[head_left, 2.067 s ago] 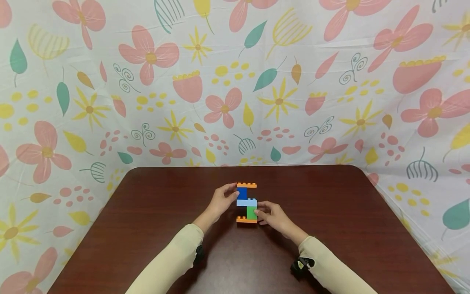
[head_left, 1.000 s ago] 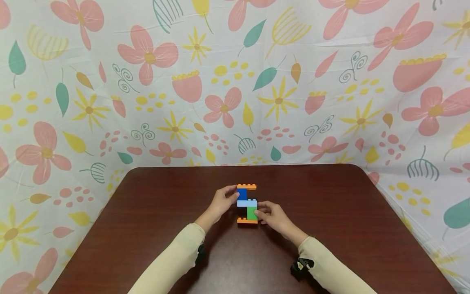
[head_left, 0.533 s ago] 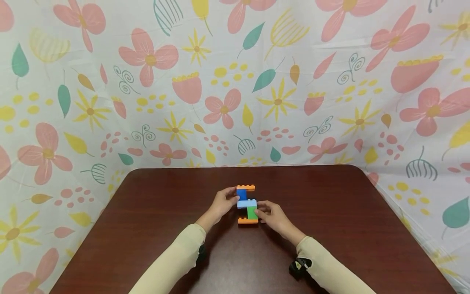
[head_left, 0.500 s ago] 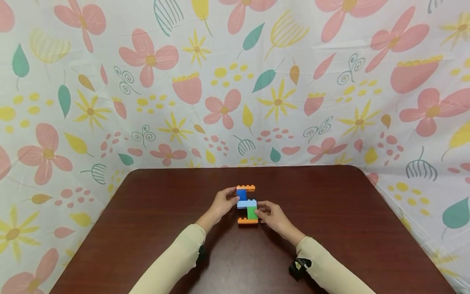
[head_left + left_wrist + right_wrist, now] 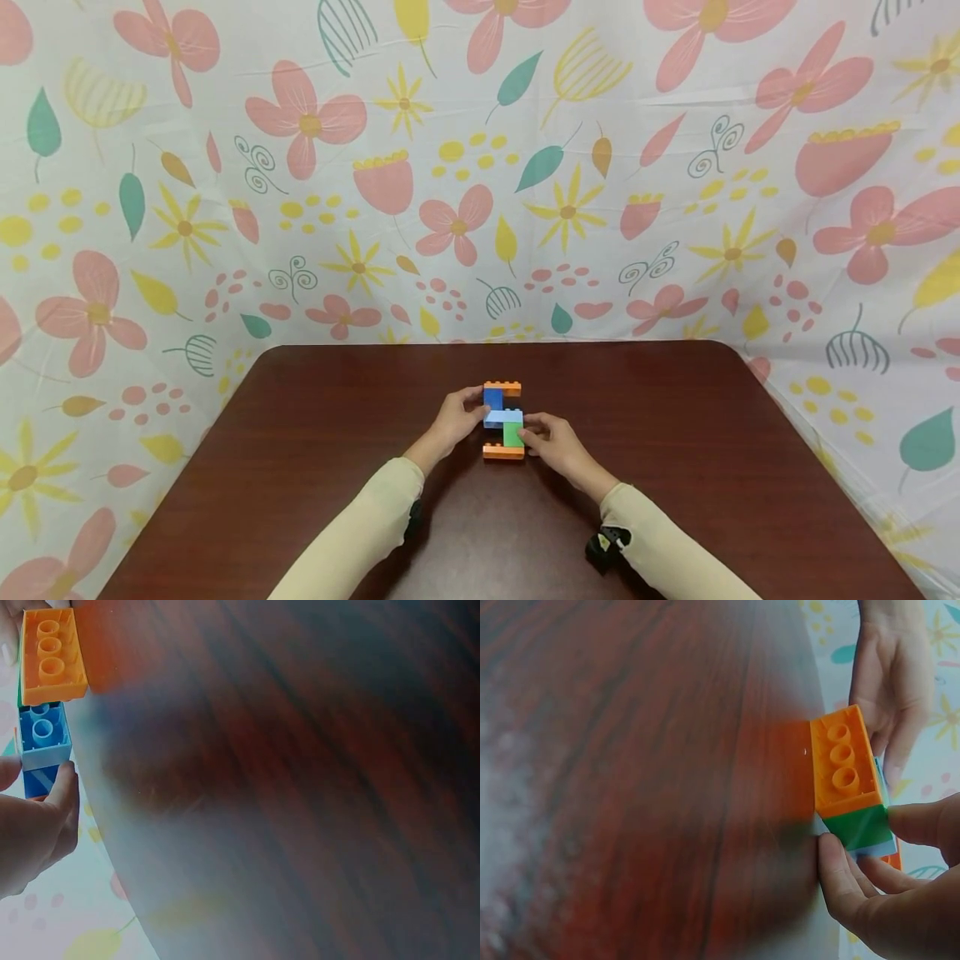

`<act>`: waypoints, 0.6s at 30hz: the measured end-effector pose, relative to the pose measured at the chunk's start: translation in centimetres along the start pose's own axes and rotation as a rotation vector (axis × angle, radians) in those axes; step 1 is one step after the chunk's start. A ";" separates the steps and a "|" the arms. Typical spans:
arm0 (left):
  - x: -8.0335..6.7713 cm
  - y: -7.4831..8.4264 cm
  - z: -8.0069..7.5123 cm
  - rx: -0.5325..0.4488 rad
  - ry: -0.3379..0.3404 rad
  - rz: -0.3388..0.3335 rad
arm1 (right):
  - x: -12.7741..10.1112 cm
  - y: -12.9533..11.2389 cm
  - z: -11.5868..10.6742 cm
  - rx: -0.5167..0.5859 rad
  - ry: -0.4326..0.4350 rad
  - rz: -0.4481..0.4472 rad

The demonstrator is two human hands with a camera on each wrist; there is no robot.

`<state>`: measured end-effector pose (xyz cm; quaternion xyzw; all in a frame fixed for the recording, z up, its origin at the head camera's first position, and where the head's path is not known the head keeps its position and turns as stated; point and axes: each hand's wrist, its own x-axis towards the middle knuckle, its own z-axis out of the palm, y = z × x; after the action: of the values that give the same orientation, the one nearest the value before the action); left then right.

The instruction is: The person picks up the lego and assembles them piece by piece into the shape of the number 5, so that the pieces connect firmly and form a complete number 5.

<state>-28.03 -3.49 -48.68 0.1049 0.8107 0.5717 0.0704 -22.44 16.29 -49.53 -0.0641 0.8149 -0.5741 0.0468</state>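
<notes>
Between both hands stands a stack of toy building bricks. From the far end it runs orange brick (image 5: 502, 388), dark blue brick (image 5: 492, 400), light blue brick (image 5: 504, 418), green brick (image 5: 512, 434) and a second orange brick (image 5: 503, 452). My left hand (image 5: 453, 418) pinches the dark blue brick from the left. On the other side, my right hand (image 5: 558, 442) grips the green brick between thumb and fingers. The nearer orange brick's hollow underside (image 5: 842, 754) shows in the right wrist view, so the stack is tilted. Whether an edge touches the table is unclear.
A dark brown, glossy table (image 5: 315, 500) lies beneath, its far edge behind the stack. Beyond it hangs a white cloth (image 5: 585, 275) printed with flowers and leaves. A black wrist device (image 5: 606, 547) sits at the right sleeve.
The far end of the stack has come slightly nearer and lower, so the stack looks shorter. My left hand has moved a little with it. Both hands keep their hold.
</notes>
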 end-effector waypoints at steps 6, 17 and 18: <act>0.0 0.0 0.3 0.000 0.008 -0.019 | 0.2 -0.1 0.1 -0.010 0.007 0.036; -0.1 -0.3 0.8 0.000 0.043 -0.037 | 0.5 0.0 0.0 -0.027 0.004 0.050; -0.1 -0.4 0.8 -0.001 0.045 -0.040 | 0.6 0.0 0.0 -0.030 0.003 0.054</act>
<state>-27.80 -2.88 -49.29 0.0758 0.8138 0.5727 0.0634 -22.99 16.17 -49.57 -0.0420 0.8250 -0.5603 0.0603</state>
